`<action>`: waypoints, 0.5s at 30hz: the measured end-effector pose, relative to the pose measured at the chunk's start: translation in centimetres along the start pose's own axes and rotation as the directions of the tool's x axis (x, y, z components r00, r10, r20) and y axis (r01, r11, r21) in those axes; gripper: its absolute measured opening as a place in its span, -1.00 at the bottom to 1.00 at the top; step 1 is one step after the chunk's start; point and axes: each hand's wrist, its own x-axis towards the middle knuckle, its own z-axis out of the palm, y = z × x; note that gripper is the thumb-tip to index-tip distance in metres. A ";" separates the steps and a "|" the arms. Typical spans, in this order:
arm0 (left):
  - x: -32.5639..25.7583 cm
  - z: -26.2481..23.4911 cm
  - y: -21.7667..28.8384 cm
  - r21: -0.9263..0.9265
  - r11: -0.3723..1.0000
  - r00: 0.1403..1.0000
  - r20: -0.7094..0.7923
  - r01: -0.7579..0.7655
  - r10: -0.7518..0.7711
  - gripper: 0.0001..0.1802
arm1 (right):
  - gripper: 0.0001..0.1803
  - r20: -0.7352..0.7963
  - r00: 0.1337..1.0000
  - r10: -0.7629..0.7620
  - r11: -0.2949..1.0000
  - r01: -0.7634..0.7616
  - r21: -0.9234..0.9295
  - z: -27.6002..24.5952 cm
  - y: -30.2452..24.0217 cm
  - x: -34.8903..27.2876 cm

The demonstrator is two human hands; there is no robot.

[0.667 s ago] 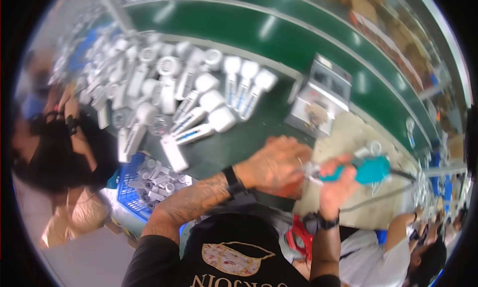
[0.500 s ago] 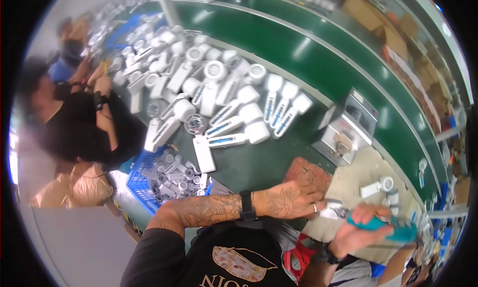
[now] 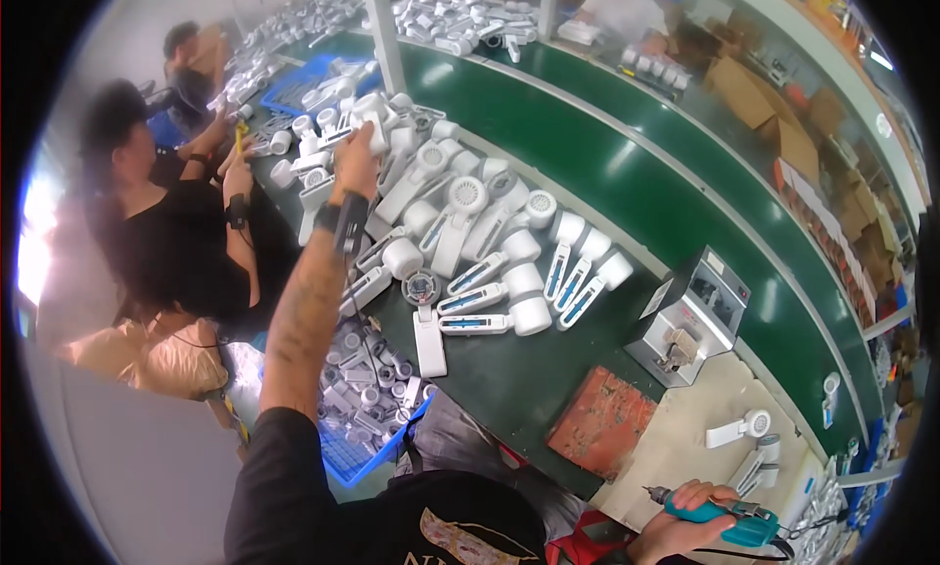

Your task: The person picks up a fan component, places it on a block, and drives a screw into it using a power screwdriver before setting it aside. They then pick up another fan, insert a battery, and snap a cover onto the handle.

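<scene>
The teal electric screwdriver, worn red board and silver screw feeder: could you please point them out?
Teal electric screwdriver [image 3: 752,531], head view: rear of its housing.
Worn red board [image 3: 602,423], head view: middle of its top.
Silver screw feeder [image 3: 688,322], head view: its front side.

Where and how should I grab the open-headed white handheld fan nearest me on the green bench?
Probably take the handheld fan by its lower handle, pinched across the long sides, from your side: that straight handle points toward you, while the round head, inner parts exposed, lies near other fans.
</scene>
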 end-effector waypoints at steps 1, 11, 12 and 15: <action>2.6 -0.3 -0.4 0.047 0.998 0.994 -0.106 -0.031 0.036 -0.45 | -0.45 0.045 0.999 0.021 1.000 -0.021 0.012 -0.1 0.3 0.0; -16.9 19.1 3.0 0.258 0.466 0.512 0.639 -0.846 0.574 -0.69 | -0.35 -0.033 0.999 -0.020 0.962 0.010 -0.274 -0.2 0.5 -0.5; -22.6 21.9 4.8 0.120 0.684 0.526 0.738 -0.719 0.423 -0.64 | -0.28 0.013 1.000 0.013 0.980 -0.010 -0.197 -0.6 0.5 -0.4; -33.1 28.4 1.5 -0.285 0.606 0.016 0.897 -0.743 0.442 -0.66 | -0.20 -0.014 1.000 0.021 0.972 -0.024 -0.233 -1.7 -1.2 -0.8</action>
